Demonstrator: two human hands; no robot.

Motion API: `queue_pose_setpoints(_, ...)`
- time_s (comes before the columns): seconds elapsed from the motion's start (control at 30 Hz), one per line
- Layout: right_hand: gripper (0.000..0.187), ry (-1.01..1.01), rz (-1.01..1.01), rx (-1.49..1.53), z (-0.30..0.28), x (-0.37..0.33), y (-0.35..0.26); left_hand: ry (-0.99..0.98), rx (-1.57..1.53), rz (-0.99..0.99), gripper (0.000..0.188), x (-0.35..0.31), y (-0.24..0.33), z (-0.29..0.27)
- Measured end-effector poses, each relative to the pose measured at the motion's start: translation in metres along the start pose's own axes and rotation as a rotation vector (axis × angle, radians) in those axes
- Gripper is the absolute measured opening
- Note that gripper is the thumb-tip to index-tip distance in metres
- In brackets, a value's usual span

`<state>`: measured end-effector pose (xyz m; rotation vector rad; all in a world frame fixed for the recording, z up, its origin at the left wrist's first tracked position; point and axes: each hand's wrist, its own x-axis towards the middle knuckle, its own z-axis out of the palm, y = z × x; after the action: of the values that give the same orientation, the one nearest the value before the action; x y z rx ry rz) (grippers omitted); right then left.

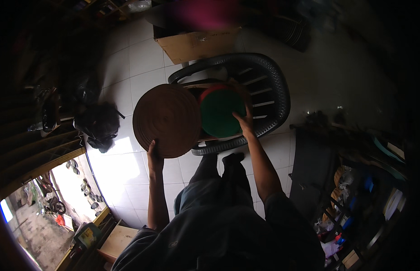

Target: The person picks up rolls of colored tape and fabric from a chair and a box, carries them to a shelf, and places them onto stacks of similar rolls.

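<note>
In my left hand (pixel 154 157) is a large brown round disc (pixel 167 119) with concentric rings; the thumb lies on its near rim and the other fingers are hidden. My right hand (pixel 245 122) grips a smaller green round disc (pixel 221 110) by its right edge, thumb on top. A red rim (pixel 205 93) shows beneath the green disc. Both discs are over a dark plastic armchair (pixel 280 86), side by side, the brown one reaching past its left side. What kind of discs they are I cannot tell.
A cardboard box (pixel 194 45) stands beyond the chair. Black plastic bags (pixel 99 124) lie on the tiled floor (pixel 133 169) at left. Lower left are a doorway (pixel 56 203) and a light wooden box (pixel 119 241). A dark cabinet (pixel 311 167) and cluttered shelves stand at right.
</note>
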<state>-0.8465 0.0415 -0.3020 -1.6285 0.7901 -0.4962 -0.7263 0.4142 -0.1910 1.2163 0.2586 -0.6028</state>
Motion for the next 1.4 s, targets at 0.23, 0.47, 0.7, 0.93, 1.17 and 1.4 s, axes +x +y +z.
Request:
queue_pose_setpoints(0.23, 0.061, -0.057, -0.346, -0.3, 0.0, 0.007, -0.004, 0.039, -0.063, -0.051, 0.055, -0.015, -0.001, -0.008)
queue_pose_setpoints(0.47, 0.049, -0.042, 0.06, -0.175, -0.035, -0.018, 0.042, -0.158, 0.014, -0.146, 0.064, 0.003, -0.001, 0.037)
queue_pose_setpoints(0.7, 0.063, -0.055, 0.602, 0.822, -0.094, -0.084, -0.12, -0.415, 0.149, -0.215, 0.077, 0.009, 0.013, 0.131)
queue_pose_setpoints(0.93, 0.046, 0.36, 0.513, 1.179, -0.181, -0.176, -0.125, -0.741, 0.311, -0.386, 0.061, -0.038, 0.0, 0.262)
queue_pose_setpoints(1.17, 0.04, 0.607, 0.213, 1.397, -0.255, -0.293, -0.09, -1.123, 0.536, -0.396, 0.067, -0.11, -0.057, 0.355)
queue_pose_setpoints(1.4, 0.043, 0.886, -0.007, 1.484, -0.324, -0.443, -0.074, -1.415, 0.666, -0.595, 0.058, -0.232, -0.164, 0.416)
